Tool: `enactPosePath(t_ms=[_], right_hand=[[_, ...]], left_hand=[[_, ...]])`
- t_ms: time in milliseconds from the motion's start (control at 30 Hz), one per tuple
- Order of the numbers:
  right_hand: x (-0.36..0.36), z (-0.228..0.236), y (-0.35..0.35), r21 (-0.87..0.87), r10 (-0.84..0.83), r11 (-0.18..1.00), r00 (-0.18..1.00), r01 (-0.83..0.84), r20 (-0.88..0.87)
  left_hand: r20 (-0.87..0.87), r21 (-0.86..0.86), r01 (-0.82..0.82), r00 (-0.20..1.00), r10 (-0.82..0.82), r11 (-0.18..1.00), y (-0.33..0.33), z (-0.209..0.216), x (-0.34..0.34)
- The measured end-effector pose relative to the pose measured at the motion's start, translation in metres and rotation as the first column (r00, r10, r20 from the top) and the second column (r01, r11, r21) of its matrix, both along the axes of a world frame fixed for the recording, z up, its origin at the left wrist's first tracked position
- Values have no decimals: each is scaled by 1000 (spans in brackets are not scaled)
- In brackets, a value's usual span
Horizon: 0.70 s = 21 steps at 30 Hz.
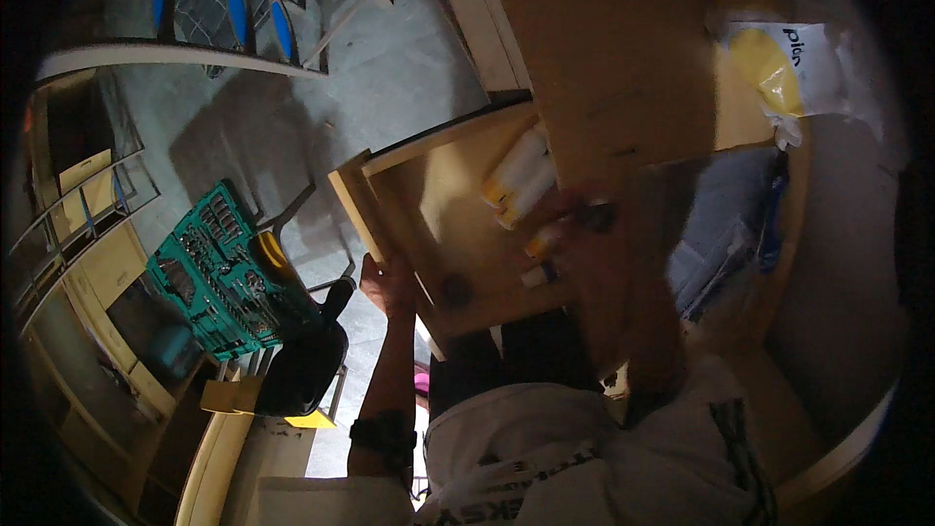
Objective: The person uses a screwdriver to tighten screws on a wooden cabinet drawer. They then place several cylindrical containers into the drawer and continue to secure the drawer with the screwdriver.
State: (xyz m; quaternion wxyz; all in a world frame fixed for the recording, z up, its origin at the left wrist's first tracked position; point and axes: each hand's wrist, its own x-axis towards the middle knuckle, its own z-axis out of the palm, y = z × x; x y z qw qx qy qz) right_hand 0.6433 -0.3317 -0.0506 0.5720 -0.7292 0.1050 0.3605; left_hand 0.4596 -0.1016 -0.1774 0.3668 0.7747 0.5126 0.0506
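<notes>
Open wooden drawer box, held at its left corner; tubes inside.

Left hand (386,282) clenched on the corner of the drawer box (458,234). Right hand (584,219), blurred, reaches in over four tubes (519,178); its grip cannot be told. Tubes lie long axis up-right, nearer the right hand. Green socket case (209,273) stands well left.

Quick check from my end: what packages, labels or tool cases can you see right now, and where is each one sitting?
White plastic bag with a yellow patch and dark print: upper right, lying on the wooden top.
Two white-and-yellow tubes: side by side inside the open wooden box, near the blurred right hand.
Green tool case: left, open, rows of sockets and bits.
No screens in view.
</notes>
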Motion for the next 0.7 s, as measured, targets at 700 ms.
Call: enactPosePath(t_ms=[700], right_hand=[[115,-25,-93,-596,456,778,830,-197,321]], left_hand=[[-53,24,-43,998,44,999,-3,-1,1]])
